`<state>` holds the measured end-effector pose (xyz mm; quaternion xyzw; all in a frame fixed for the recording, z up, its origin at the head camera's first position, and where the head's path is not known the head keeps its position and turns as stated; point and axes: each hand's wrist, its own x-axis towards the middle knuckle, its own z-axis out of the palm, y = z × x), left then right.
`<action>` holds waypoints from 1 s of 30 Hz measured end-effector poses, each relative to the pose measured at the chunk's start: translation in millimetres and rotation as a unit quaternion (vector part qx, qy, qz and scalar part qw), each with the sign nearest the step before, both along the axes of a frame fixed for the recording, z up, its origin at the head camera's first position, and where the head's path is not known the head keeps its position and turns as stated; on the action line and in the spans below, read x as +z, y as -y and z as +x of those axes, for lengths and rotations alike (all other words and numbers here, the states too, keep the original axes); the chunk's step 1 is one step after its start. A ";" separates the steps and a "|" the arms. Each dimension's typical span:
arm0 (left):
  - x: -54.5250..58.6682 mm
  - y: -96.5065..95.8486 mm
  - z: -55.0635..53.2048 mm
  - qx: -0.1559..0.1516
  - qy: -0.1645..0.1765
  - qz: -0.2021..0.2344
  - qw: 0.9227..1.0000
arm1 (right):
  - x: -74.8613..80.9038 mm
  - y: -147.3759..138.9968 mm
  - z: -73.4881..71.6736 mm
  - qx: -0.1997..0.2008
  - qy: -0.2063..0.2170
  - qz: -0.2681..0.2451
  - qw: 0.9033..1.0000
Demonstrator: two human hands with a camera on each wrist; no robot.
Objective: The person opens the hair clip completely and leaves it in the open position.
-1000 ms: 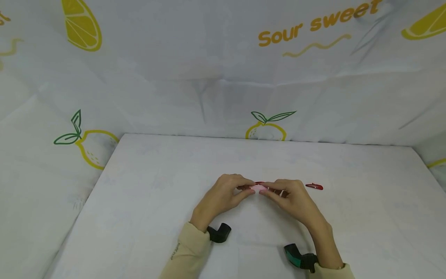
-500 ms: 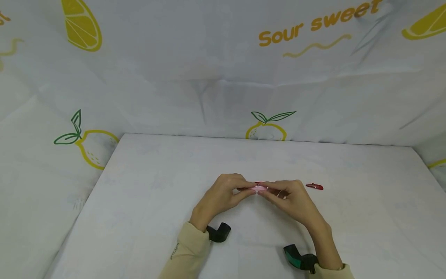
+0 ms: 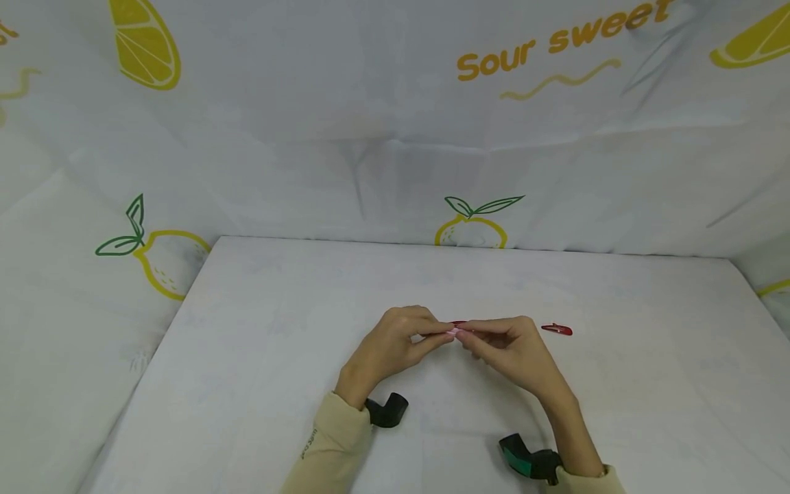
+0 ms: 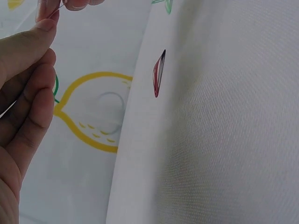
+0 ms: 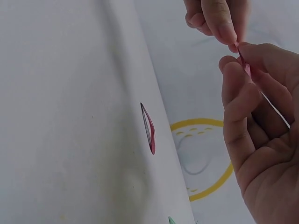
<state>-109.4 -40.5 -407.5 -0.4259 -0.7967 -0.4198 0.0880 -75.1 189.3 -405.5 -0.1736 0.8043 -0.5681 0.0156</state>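
Note:
A thin, glossy pink piece (image 3: 453, 332) is pinched between the fingertips of both hands, above the white table. Fingers cover most of it, so its kind is not clear. My left hand (image 3: 398, 343) grips one end with thumb and forefinger, and my right hand (image 3: 515, 346) grips the other, the fingertips almost meeting. In the right wrist view the pink piece (image 5: 247, 70) shows edge-on by the right thumb. Just behind the fingertips a red sliver (image 3: 458, 322) peeks out. To the right of my right hand lies a red snap hair clip (image 3: 557, 330).
One red hair clip (image 4: 159, 74) lies on the surface in the left wrist view, and a red hair clip (image 5: 148, 129) shows in the right wrist view. A white lemon-print cloth (image 3: 308, 137) hangs behind the white table (image 3: 278, 288).
The fingertips of my right hand have shifted slightly left towards those of my left hand, and less of the pink piece shows between them. The red hair clip on the right stays put.

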 end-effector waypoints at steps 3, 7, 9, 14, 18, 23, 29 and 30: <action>0.0 0.0 -0.2 -0.001 -0.005 0.001 1.000 | -0.2 1.2 -0.3 -0.006 0.009 -0.006 1.000; -0.3 -0.6 -1.0 -0.002 -0.018 0.004 1.000 | -1.6 3.7 -0.9 -0.017 0.011 -0.017 1.000; -0.6 -1.1 -1.3 -0.004 -0.025 0.006 1.000 | -2.4 5.0 -1.1 -0.022 0.011 -0.025 0.999; -2.1 -2.3 -1.5 -0.006 -0.033 0.014 0.999 | -3.7 8.4 -0.9 -0.034 0.007 -0.049 0.998; -3.6 -3.3 -1.4 -0.004 -0.027 0.022 0.999 | -3.9 10.6 -0.9 -0.044 0.006 -0.053 0.998; -3.9 -4.2 -0.6 -0.001 -0.017 0.025 1.000 | -3.2 11.3 -0.7 -0.050 0.004 -0.051 0.997; -3.4 -4.0 0.4 0.007 -0.018 0.025 0.999 | -4.4 11.7 -1.0 -0.046 -0.003 -0.052 0.998; -3.7 -4.2 0.4 0.006 -0.017 0.027 0.999 | -4.7 11.8 -1.1 -0.046 -0.003 -0.051 0.998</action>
